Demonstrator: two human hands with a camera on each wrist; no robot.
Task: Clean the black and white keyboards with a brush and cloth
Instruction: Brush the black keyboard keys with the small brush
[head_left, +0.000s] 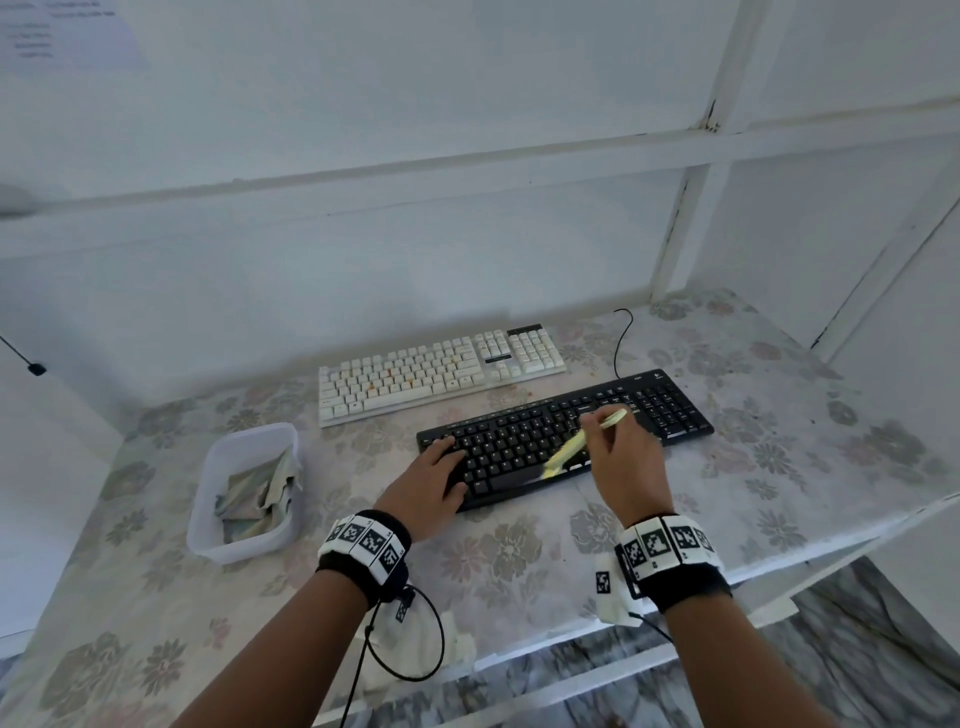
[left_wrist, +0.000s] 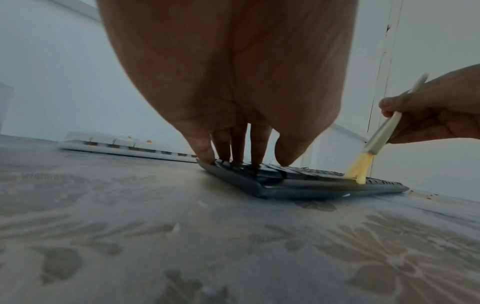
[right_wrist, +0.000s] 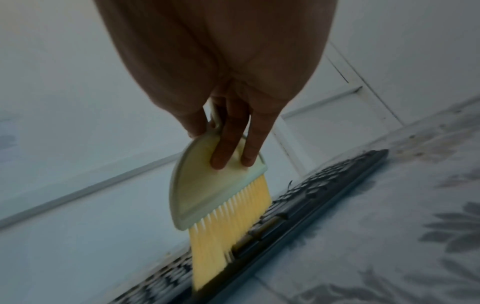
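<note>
A black keyboard (head_left: 524, 441) lies slanted on the table, with a white keyboard (head_left: 441, 371) behind it bearing orange specks. My left hand (head_left: 441, 473) rests flat on the black keyboard's left end, its straight fingers (left_wrist: 228, 148) pressing the keys. My right hand (head_left: 621, 452) grips a pale green brush (head_left: 571, 444) with yellow bristles (right_wrist: 226, 230). The bristle tips touch the keyboard's (right_wrist: 298, 207) front row near the space bar. From the left wrist view the brush (left_wrist: 376, 139) stands at the keyboard's (left_wrist: 298, 183) near edge. A crumpled cloth (head_left: 260, 496) lies in a tub.
A clear plastic tub (head_left: 244, 540) stands left of the keyboards. The table (head_left: 519, 561) has a flowered cover and its front edge runs just behind my wrists. White walls close in the back and right. Crumbs (left_wrist: 428, 195) lie right of the black keyboard.
</note>
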